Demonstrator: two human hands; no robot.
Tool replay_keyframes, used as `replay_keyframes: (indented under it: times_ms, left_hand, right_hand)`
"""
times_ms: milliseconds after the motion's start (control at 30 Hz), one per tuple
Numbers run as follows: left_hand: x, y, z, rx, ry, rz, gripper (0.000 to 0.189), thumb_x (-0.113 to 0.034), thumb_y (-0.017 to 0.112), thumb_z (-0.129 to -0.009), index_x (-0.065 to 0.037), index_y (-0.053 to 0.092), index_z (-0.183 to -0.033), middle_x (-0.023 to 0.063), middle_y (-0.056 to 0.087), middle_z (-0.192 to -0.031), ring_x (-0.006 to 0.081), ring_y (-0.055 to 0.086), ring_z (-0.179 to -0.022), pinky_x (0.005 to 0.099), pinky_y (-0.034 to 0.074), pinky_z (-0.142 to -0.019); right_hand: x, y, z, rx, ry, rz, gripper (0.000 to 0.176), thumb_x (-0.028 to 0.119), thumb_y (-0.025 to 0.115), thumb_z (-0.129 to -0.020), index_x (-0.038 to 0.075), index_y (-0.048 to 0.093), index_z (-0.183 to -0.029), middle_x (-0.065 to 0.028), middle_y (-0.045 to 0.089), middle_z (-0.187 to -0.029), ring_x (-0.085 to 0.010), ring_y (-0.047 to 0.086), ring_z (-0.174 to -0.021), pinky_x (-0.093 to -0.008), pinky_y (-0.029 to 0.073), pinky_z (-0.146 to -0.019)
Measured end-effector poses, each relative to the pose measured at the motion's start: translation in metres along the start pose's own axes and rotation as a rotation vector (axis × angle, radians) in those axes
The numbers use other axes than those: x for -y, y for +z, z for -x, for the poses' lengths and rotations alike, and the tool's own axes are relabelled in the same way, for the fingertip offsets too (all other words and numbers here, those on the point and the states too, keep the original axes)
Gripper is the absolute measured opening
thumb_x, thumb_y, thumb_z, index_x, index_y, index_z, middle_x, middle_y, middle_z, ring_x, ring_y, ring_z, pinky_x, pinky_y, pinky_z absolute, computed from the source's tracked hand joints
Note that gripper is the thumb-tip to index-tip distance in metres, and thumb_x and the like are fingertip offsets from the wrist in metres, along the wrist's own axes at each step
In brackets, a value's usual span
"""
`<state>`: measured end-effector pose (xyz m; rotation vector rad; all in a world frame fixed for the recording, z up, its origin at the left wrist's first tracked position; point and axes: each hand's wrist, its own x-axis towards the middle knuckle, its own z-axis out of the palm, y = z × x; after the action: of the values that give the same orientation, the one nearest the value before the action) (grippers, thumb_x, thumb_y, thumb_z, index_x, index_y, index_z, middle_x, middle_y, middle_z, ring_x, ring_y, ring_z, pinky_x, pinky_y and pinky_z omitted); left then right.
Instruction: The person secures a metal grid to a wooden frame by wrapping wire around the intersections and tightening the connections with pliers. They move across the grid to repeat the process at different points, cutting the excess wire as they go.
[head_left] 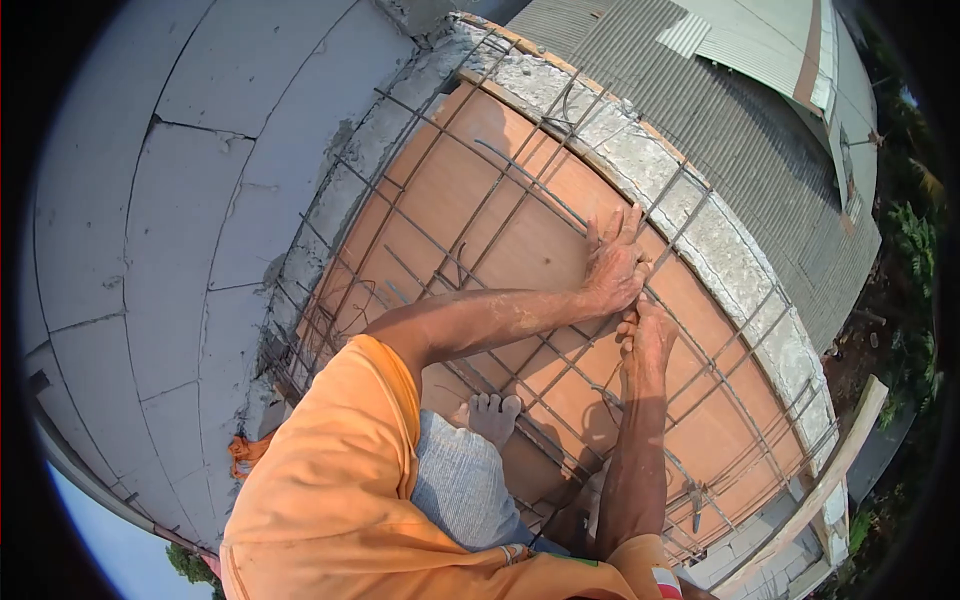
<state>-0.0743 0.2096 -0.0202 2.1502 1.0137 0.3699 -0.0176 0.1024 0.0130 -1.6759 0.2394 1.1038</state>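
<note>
Steel bars (pixel 507 190) cross in a grid above an orange-brown board (pixel 548 262). Reaching in from the left, my left hand (pixel 612 268) lies over the bars near the board's far edge, its fingers stretched and slightly spread. Just below it, almost touching, my right hand (pixel 650 332) has its fingers curled together beside a bar. Whatever those fingers pinch is too small or hidden to name. Thin bent wires (pixel 455 262) stick up at some crossings.
Rough concrete (pixel 690 215) borders the board, with a corrugated roof (pixel 640 75) beyond. Grey block wall (pixel 190 200) stands left. My bare foot (pixel 492 415) is among the bars. A pincer-like tool (pixel 697 503) and a curved wooden strip (pixel 835 480) are at lower right.
</note>
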Motion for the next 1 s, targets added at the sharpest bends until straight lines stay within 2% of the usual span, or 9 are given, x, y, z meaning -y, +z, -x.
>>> replay_keyframes:
  times_ms: [133, 333, 500, 600, 667, 767, 833, 933, 1000]
  left_hand:
    - [0.010, 0.015, 0.004, -0.126, 0.091, -0.011, 0.022, -0.023, 0.058, -0.085, -0.004, 0.068, -0.080, 0.0200, 0.025, -0.156, 0.0388, 0.018, -0.145, 0.0581, -0.006, -0.114]
    - [0.011, 0.013, 0.003, -0.111, 0.078, 0.057, 0.020, -0.020, 0.055, -0.087, -0.004, 0.067, -0.091, 0.0228, 0.026, -0.154, 0.0396, 0.019, -0.144, 0.0567, -0.008, -0.114]
    - [0.008, 0.010, 0.000, -0.138, 0.045, 0.265, 0.017, -0.018, 0.056, -0.088, -0.004, 0.065, -0.092, 0.0226, 0.030, -0.152, 0.0374, 0.021, -0.144, 0.0549, -0.011, -0.113]
    - [0.005, -0.001, 0.004, -0.084, 0.073, 0.303, 0.013, -0.015, 0.060, -0.087, -0.004, 0.065, -0.089, 0.0209, 0.037, -0.147, 0.0355, 0.023, -0.143, 0.0566, -0.005, -0.114]
    - [0.008, -0.004, 0.002, -0.052, 0.116, 0.330, 0.016, -0.022, 0.063, -0.089, -0.008, 0.068, -0.093, 0.0188, 0.038, -0.147, 0.0319, 0.024, -0.143, 0.0527, -0.016, -0.111]
    - [0.004, -0.013, 0.003, 0.013, 0.101, 0.302, 0.015, -0.022, 0.064, -0.089, -0.010, 0.071, -0.092, 0.0182, 0.036, -0.148, 0.0342, 0.018, -0.145, 0.0558, -0.013, -0.112]
    - [0.008, -0.010, 0.003, 0.029, 0.126, 0.315, 0.016, -0.024, 0.065, -0.089, -0.011, 0.072, -0.094, 0.0182, 0.034, -0.150, 0.0346, 0.017, -0.146, 0.0554, -0.013, -0.112]
    - [0.012, -0.010, 0.004, 0.043, 0.157, 0.310, 0.019, -0.028, 0.065, -0.089, -0.012, 0.073, -0.096, 0.0181, 0.029, -0.154, 0.0358, 0.014, -0.147, 0.0547, -0.015, -0.111]
    - [0.012, -0.010, 0.004, 0.060, 0.165, 0.311, 0.020, -0.029, 0.065, -0.090, -0.012, 0.073, -0.098, 0.0180, 0.025, -0.156, 0.0365, 0.012, -0.147, 0.0544, -0.016, -0.111]
  right_hand:
    - [-0.014, -0.008, -0.003, 0.018, -0.066, 0.121, 0.021, 0.013, 0.059, -0.092, 0.003, 0.052, -0.074, -0.0014, 0.049, -0.064, -0.0092, 0.044, -0.046, -0.0235, 0.030, -0.039]
    - [-0.030, -0.001, -0.024, -0.070, -0.159, 0.053, 0.023, 0.011, 0.060, -0.091, 0.004, 0.051, -0.071, 0.0012, 0.046, -0.061, -0.0070, 0.039, -0.048, -0.0244, 0.026, -0.043]
    - [-0.014, 0.012, -0.016, -0.096, -0.044, -0.080, 0.018, 0.009, 0.061, -0.090, 0.003, 0.053, -0.074, -0.0006, 0.047, -0.061, -0.0075, 0.040, -0.044, -0.0236, 0.028, -0.039]
    - [-0.015, 0.008, -0.011, -0.051, -0.101, -0.067, 0.015, 0.010, 0.060, -0.090, 0.002, 0.055, -0.079, -0.0016, 0.049, -0.063, -0.0077, 0.040, -0.042, -0.0231, 0.028, -0.037]
    - [-0.013, -0.002, -0.006, -0.033, -0.099, -0.006, 0.015, 0.012, 0.057, -0.091, 0.000, 0.058, -0.081, -0.0026, 0.051, -0.065, -0.0088, 0.043, -0.045, -0.0239, 0.032, -0.039]
    - [-0.017, -0.006, 0.005, -0.105, -0.149, 0.092, 0.020, 0.014, 0.054, -0.091, 0.000, 0.059, -0.078, -0.0032, 0.053, -0.066, -0.0101, 0.045, -0.049, -0.0275, 0.034, -0.042]
    - [-0.030, -0.010, -0.004, -0.111, -0.286, 0.274, 0.022, 0.017, 0.055, -0.089, 0.000, 0.061, -0.076, -0.0030, 0.054, -0.065, -0.0109, 0.044, -0.052, -0.0306, 0.034, -0.046]
    - [-0.019, -0.012, -0.001, -0.006, -0.161, 0.112, 0.020, 0.017, 0.057, -0.086, 0.001, 0.061, -0.076, -0.0024, 0.054, -0.064, -0.0110, 0.042, -0.052, -0.0323, 0.033, -0.048]
    - [-0.003, -0.009, 0.001, -0.013, -0.126, 0.095, 0.015, 0.014, 0.056, -0.084, 0.002, 0.061, -0.076, -0.0012, 0.052, -0.063, -0.0101, 0.042, -0.050, -0.0293, 0.031, -0.045]
